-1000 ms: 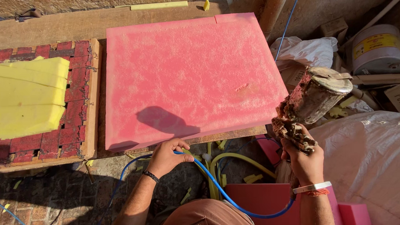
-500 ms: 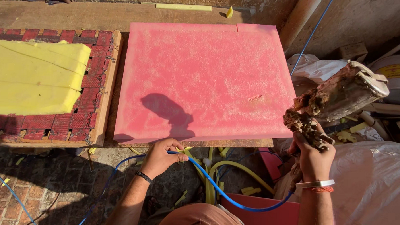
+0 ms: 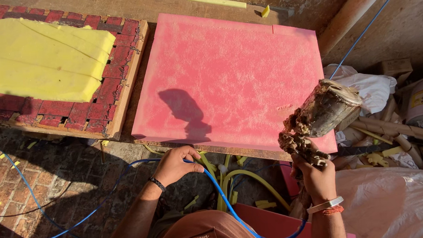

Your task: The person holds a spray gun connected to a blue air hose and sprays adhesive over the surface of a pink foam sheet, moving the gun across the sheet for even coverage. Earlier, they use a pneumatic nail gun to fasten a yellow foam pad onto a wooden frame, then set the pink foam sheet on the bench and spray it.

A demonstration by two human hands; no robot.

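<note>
Over at the far left, yellow foam pieces (image 3: 41,64) lie on a red brick-patterned board (image 3: 120,66). Beside it the pink foam slab (image 3: 229,81) shows a pale, patchy coating, judged partly sprayed. Below, the left hand (image 3: 175,165) closes round the blue hose (image 3: 233,212); the right hand (image 3: 316,176) grips a glue-crusted spray gun (image 3: 321,117) at the slab's right edge.

bench: wooden bench (image 3: 137,5), beyond the fingers
on it: pink foam slab (image 3: 229,81); brick-patterned board (image 3: 112,85) to its left
</note>
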